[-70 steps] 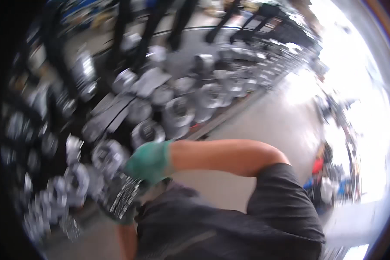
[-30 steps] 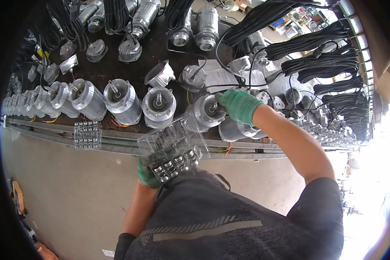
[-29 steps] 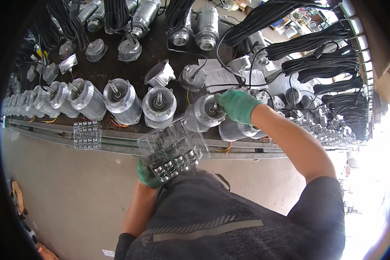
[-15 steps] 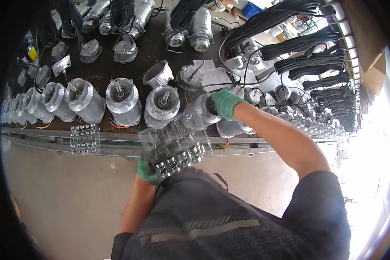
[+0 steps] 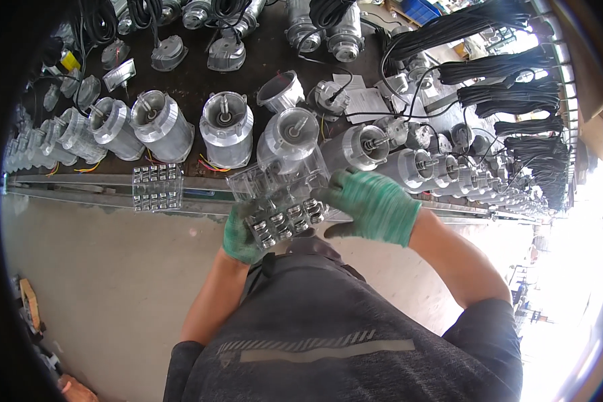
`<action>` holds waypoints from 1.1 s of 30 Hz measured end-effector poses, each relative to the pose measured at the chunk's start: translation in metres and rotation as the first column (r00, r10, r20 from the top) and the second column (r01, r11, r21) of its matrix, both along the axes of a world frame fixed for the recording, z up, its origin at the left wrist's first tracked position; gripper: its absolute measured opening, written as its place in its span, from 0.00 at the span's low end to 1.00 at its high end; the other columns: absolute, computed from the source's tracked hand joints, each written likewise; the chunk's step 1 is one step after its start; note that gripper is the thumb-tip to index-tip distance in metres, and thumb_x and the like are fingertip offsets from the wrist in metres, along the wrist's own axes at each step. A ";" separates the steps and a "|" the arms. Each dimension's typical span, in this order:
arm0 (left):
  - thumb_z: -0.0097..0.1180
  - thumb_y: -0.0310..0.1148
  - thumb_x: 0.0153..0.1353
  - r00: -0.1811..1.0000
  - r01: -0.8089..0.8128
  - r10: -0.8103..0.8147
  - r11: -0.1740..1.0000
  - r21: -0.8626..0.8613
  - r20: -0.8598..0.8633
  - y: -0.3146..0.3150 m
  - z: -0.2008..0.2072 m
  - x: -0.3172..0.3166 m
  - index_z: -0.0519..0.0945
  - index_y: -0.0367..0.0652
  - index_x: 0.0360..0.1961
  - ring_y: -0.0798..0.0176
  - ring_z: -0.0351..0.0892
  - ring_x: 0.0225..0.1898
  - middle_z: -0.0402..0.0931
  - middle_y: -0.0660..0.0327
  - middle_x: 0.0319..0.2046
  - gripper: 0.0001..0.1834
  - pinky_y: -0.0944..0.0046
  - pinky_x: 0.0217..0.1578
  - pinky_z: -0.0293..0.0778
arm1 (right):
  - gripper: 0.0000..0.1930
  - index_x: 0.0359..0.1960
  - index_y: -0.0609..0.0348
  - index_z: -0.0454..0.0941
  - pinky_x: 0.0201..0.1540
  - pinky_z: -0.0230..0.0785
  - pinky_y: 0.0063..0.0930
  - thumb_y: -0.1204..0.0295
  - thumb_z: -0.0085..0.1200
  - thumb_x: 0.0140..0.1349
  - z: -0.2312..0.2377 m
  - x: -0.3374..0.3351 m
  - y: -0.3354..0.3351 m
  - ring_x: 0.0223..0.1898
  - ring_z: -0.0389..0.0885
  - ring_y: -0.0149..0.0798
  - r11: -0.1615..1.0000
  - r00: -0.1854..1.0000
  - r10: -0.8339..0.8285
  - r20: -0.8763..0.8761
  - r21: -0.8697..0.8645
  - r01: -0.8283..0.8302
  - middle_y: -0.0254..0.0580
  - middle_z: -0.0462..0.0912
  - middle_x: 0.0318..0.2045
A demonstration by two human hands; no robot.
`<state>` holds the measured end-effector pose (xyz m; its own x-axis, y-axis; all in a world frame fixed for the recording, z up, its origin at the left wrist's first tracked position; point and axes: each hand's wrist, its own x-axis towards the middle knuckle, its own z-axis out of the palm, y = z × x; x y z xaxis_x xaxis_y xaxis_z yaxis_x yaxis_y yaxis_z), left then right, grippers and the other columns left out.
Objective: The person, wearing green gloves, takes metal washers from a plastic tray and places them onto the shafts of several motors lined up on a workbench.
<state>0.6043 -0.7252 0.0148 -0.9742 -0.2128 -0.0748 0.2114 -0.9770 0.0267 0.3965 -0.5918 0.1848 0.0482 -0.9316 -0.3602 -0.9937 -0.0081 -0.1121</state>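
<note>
My left hand (image 5: pixel 242 236), in a green glove, grips the left end of a clear plastic blister tray (image 5: pixel 246 182). Several small shiny metal ring-shaped parts (image 5: pixel 279 223) sit in the row of pockets nearest me, while the farther pockets look see-through. My right hand (image 5: pixel 375 206), gloved in green too, is at the tray's right end with thumb and fingers apart; nothing shows between them. Just beyond the tray stands a silver motor housing (image 5: pixel 289 137) with a shaft in its open top. Right of it, another motor housing (image 5: pixel 360 149) leans with its shaft exposed.
More motor housings (image 5: pixel 226 130) line the dark bench's near edge. A second blister tray (image 5: pixel 157 187) with metal parts lies at that edge. Behind are round covers (image 5: pixel 226 55), an open metal collar (image 5: pixel 280 92), papers (image 5: pixel 358 102) and coiled black cables (image 5: pixel 459 30).
My right hand has come back from a motor housing to the tray, its fingers now apart. My left hand still holds the tray. The view has shifted, so the bench sits higher and farther right.
</note>
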 end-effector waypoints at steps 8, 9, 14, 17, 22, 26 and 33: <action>0.58 0.57 0.69 0.991 0.115 -0.118 0.992 0.045 0.063 0.004 0.009 -0.007 0.65 0.35 0.76 0.28 0.73 0.68 0.71 0.40 0.71 0.45 0.18 0.66 0.68 | 0.30 0.63 0.51 0.76 0.48 0.82 0.44 0.54 0.70 0.62 -0.007 -0.005 0.012 0.48 0.86 0.50 0.999 0.989 0.017 0.149 -0.049 -0.010 0.44 0.81 0.51; 0.58 0.57 0.68 0.990 0.123 -0.126 0.991 0.059 0.064 0.004 0.010 -0.007 0.65 0.35 0.76 0.28 0.73 0.68 0.72 0.40 0.70 0.45 0.18 0.66 0.68 | 0.30 0.62 0.51 0.77 0.48 0.82 0.44 0.55 0.70 0.62 -0.009 -0.009 0.015 0.48 0.86 0.50 0.997 0.981 0.024 0.191 -0.081 -0.009 0.44 0.81 0.50; 0.59 0.56 0.66 0.988 0.056 -0.053 0.998 -0.017 0.144 0.012 0.020 -0.001 0.67 0.36 0.76 0.28 0.71 0.70 0.72 0.42 0.70 0.45 0.17 0.64 0.68 | 0.23 0.54 0.54 0.82 0.40 0.83 0.34 0.67 0.75 0.58 -0.016 -0.028 0.014 0.38 0.88 0.42 0.947 0.769 -0.015 0.639 -0.238 0.216 0.41 0.85 0.40; 0.60 0.57 0.64 0.990 -0.018 0.040 0.987 -0.159 0.132 0.021 0.027 0.004 0.63 0.38 0.78 0.26 0.62 0.75 0.62 0.46 0.78 0.49 0.16 0.65 0.67 | 0.20 0.56 0.57 0.83 0.35 0.79 0.30 0.68 0.71 0.62 -0.025 -0.048 -0.013 0.32 0.84 0.29 0.860 0.549 -0.191 0.814 -0.131 0.494 0.38 0.88 0.35; 0.60 0.62 0.65 0.994 -0.060 0.085 0.955 -0.290 0.072 0.031 0.040 0.018 0.51 0.58 0.84 0.24 0.52 0.79 0.45 0.49 0.84 0.52 0.15 0.65 0.66 | 0.17 0.55 0.63 0.85 0.29 0.75 0.24 0.64 0.63 0.73 -0.039 -0.077 -0.068 0.27 0.81 0.26 0.733 0.263 -0.391 0.882 0.126 0.668 0.36 0.86 0.32; 0.59 0.64 0.66 0.988 -0.080 0.121 0.927 -0.366 0.092 0.027 0.033 0.025 0.50 0.62 0.85 0.22 0.55 0.77 0.48 0.49 0.83 0.52 0.15 0.64 0.67 | 0.16 0.54 0.62 0.86 0.25 0.75 0.27 0.64 0.62 0.74 -0.051 -0.081 -0.090 0.22 0.80 0.29 0.692 0.216 -0.532 0.818 0.274 0.668 0.37 0.86 0.32; 0.58 0.56 0.68 0.976 -0.105 0.141 0.973 -0.206 0.165 -0.007 0.003 0.046 0.62 0.45 0.80 0.33 0.73 0.69 0.68 0.45 0.74 0.45 0.25 0.67 0.71 | 0.18 0.55 0.61 0.83 0.35 0.81 0.37 0.60 0.50 0.78 -0.061 -0.078 -0.103 0.31 0.87 0.41 0.673 0.375 -0.620 0.689 0.222 0.705 0.46 0.88 0.35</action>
